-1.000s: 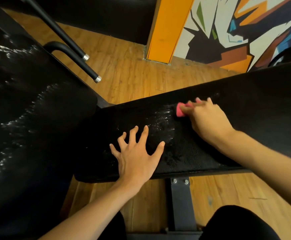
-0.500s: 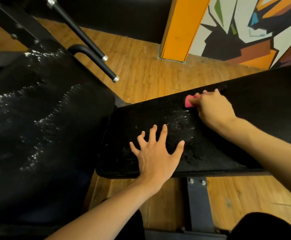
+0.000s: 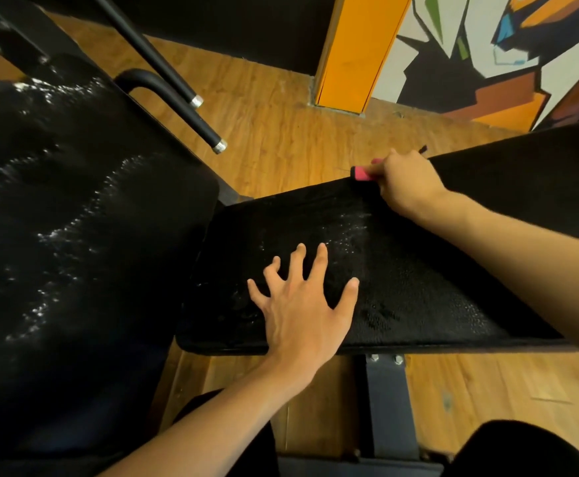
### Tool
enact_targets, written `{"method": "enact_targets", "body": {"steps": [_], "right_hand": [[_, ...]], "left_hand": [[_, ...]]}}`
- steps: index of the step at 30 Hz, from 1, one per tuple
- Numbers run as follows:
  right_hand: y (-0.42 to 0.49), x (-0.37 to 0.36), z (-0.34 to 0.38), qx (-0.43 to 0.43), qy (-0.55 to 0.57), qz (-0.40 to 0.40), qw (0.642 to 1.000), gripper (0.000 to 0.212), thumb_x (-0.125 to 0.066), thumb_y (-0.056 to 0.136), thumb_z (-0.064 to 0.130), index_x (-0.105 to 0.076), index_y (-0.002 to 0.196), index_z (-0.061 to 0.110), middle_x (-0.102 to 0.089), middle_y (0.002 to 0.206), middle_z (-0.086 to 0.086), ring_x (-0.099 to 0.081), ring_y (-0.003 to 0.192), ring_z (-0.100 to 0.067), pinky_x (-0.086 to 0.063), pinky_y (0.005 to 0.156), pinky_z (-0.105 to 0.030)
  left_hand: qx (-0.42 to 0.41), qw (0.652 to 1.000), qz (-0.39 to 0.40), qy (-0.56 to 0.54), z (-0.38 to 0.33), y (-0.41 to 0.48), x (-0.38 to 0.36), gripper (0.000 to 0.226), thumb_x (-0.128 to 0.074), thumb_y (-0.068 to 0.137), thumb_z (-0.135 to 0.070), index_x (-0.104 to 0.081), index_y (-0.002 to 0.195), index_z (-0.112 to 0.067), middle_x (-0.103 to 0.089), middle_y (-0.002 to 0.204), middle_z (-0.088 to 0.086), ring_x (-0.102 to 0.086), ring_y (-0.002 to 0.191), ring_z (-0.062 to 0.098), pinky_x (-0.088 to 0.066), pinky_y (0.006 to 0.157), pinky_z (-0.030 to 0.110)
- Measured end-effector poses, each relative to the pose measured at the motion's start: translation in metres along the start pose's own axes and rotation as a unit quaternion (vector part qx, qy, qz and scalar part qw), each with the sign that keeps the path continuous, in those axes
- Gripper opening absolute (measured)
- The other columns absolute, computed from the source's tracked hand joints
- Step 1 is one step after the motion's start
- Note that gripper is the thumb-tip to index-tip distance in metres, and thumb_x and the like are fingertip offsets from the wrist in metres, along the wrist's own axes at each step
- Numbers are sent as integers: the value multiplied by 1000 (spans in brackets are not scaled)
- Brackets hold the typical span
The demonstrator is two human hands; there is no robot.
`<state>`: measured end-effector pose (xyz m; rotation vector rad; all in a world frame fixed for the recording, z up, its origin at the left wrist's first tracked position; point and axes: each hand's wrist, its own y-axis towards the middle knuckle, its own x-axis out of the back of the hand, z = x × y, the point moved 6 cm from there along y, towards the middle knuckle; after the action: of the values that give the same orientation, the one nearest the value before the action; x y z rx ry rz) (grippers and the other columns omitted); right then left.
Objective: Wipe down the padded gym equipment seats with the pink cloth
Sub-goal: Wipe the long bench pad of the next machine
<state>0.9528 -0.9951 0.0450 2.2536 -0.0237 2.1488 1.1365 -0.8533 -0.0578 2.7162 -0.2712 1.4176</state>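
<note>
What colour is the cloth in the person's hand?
Pink. The cloth peeks out from the right hand at the seat's far edge in the head view.

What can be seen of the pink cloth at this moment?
Only a small part of the pink cloth shows: a bright pink, bunched end that sticks out to the left of the right hand, which grips the rest and hides it. It looks like soft fabric, though its texture is too small to tell. It sits at the far edge of the black padded bench seat, against the pad's top edge, with the wooden floor behind it. Its full size and shape cannot be told.
</note>
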Motion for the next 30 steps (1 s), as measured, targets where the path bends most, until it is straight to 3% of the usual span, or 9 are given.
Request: {"method": "enact_targets", "body": {"steps": [5, 9, 12, 17, 20, 22, 26, 28, 30], "right_hand": [[-27, 0, 5, 28, -53, -18, 998, 43, -51, 99, 7, -62, 136, 26, -62, 127, -18, -55, 119, -43, -37, 111, -54], [-118, 1, 22, 126, -75, -22, 989, 57, -60, 95, 6, -51, 148, 26, -51, 150, -9, -42, 143, -32, -24, 120, -50], [-114, 0, 20, 131, -62, -15, 989, 59, -58, 96, 3, -47, 150, 24, -44, 155, -9, -36, 147, -31, -21, 122, -46], [-3, -7, 11, 24, -12, -7, 1000, 42, -50, 101, 7, -62, 135, 26, -61, 135, -19, -56, 124, -41, -47, 106, -53], [17, -15, 15, 18, -4, -2, 1000, 38, -51, 101, 10, -64, 133, 27, -64, 128, -16, -57, 122, -41, -49, 104, -53], [-12, -10, 18, 50, -15, -18, 998, 39, -52, 99, 8, -65, 129, 30, -65, 127, -13, -56, 124, -39, -41, 112, -53], [-130, -3, 26, 163, -19, 27, 986, 63, -68, 91, 8, -47, 147, 29, -49, 152, -3, -39, 145, -28, -3, 121, -37], [-189, -10, 32, 211, -46, 62, 974, 79, -83, 75, 10, -50, 144, 26, -55, 146, -4, -48, 138, -30, -12, 123, -39], [-206, -12, 27, 225, -60, 59, 971, 79, -86, 70, 7, -56, 141, 24, -60, 141, -6, -54, 132, -30, -26, 120, -43]], "left_hand": [[-6, 1000, 4, -11, 0, 0, 0, 86, -9, 88, -81, -19, 164, -43, -18, 172, -6, -13, 156, 34, -11, 122, 70], [-2, 1000, 6, -5, 0, 0, 0, 84, -7, 87, -79, -15, 163, -44, -16, 173, -7, -11, 156, 33, -10, 122, 71], [0, 1000, 3, -8, -1, 0, 0, 85, -7, 86, -79, -16, 164, -43, -17, 172, -7, -12, 157, 34, -9, 122, 72], [7, 1000, 7, -4, 0, -1, 0, 88, -3, 84, -80, -14, 163, -45, -16, 172, -8, -12, 157, 32, -10, 123, 71], [9, 1000, 7, -3, -2, -1, 2, 86, -4, 84, -77, -15, 163, -45, -17, 172, -8, -12, 156, 31, -11, 123, 70], [9, 1000, 13, -10, -2, -2, 3, 86, -4, 83, -75, -14, 163, -45, -16, 172, -8, -11, 157, 31, -10, 123, 70], [7, 1000, 11, -12, 0, -2, 2, 85, 0, 84, -71, -13, 163, -45, -16, 173, -8, -11, 157, 31, -9, 123, 70], [7, 1000, 11, -11, 0, -2, 1, 84, 2, 84, -69, -11, 163, -45, -14, 173, -8, -10, 157, 32, -9, 123, 70], [8, 1000, 12, -10, -1, -1, 1, 84, 3, 84, -67, -10, 163, -44, -14, 173, -8, -10, 157, 32, -9, 123, 71]]}}
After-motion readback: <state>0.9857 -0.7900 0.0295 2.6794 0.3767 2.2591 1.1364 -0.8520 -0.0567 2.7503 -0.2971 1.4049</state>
